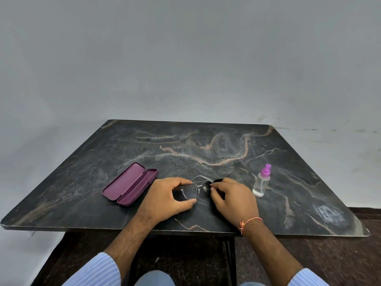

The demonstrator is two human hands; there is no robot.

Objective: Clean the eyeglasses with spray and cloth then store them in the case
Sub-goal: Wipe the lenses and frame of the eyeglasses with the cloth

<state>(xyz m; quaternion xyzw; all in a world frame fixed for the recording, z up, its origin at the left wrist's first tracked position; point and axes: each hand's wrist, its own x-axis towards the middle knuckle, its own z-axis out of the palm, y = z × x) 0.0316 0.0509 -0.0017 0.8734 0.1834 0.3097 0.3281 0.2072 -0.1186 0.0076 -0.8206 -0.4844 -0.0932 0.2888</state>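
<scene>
Open purple case sits left of the left hand, which pinches the eyeglasses by one lens rim, right hand pinches a dark cloth on the other lens, spray bottle just right of it.

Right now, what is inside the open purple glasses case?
The open purple hard-shell case shows only its bare purple lining in both halves. The metal-framed eyeglasses are outside it, held by both hands. Nothing covers the interior.

Left hand gripping eyeglasses, right hand pinching black cloth
</scene>
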